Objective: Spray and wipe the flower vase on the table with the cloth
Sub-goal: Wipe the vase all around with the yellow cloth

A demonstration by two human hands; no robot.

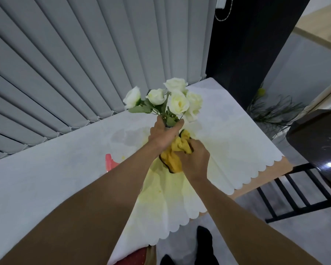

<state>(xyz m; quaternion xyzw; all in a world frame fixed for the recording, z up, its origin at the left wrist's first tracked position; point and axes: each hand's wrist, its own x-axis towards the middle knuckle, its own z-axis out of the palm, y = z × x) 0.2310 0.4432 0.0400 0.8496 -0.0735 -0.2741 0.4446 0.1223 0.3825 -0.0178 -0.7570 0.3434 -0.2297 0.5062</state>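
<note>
My left hand grips the neck of the flower vase just below a bunch of white roses; the vase itself is almost wholly hidden by my hands and the cloth. My right hand holds a crumpled yellow cloth with a dark edge, pressed against the vase's body under my left hand. A pink spray bottle shows partly on the table, left of my left forearm.
The table carries a white scalloped tablecloth with yellowish stains near its front corner. Grey vertical blinds hang behind it. At the right stand a dark chair and a potted plant. My shoes show below.
</note>
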